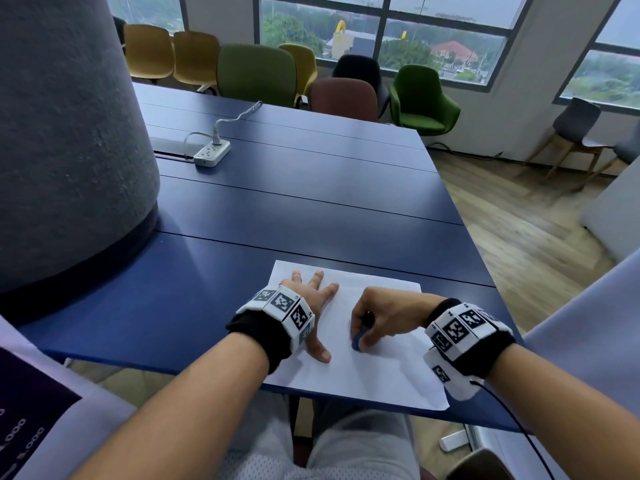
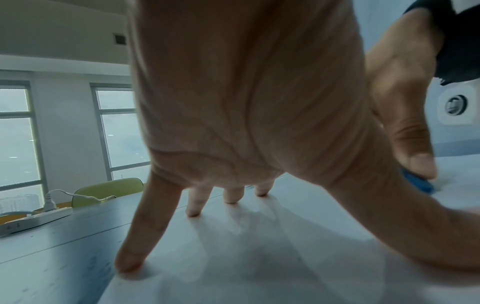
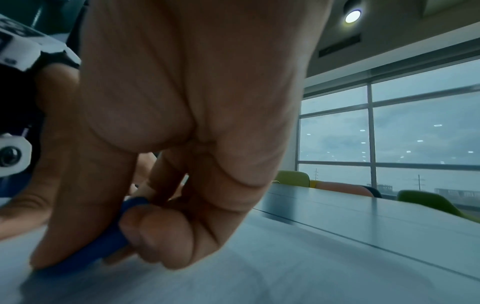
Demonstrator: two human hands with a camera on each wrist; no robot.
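A white sheet of paper [image 1: 381, 368] lies at the near edge of the blue table [image 1: 311, 202]. My left hand [image 1: 313, 306] rests flat on the sheet's left part, fingers spread and straight; in the left wrist view its fingertips [image 2: 193, 211] press the paper [image 2: 233, 267]. My right hand [image 1: 377, 317] pinches a small blue eraser [image 1: 356, 341] and holds it down on the middle of the sheet. In the right wrist view the thumb and fingers [image 3: 155, 232] curl round the blue eraser [image 3: 109, 244]; the left wrist view shows it too, as a blue eraser [image 2: 418, 183] under the thumb.
A large grey felt-covered cylinder [image 1: 65, 133] stands on the table at the left. A white power strip [image 1: 212, 152] with a cable lies further back. Yellow, green, brown and black chairs [image 1: 256, 74] line the far side under the windows. Wooden floor lies to the right.
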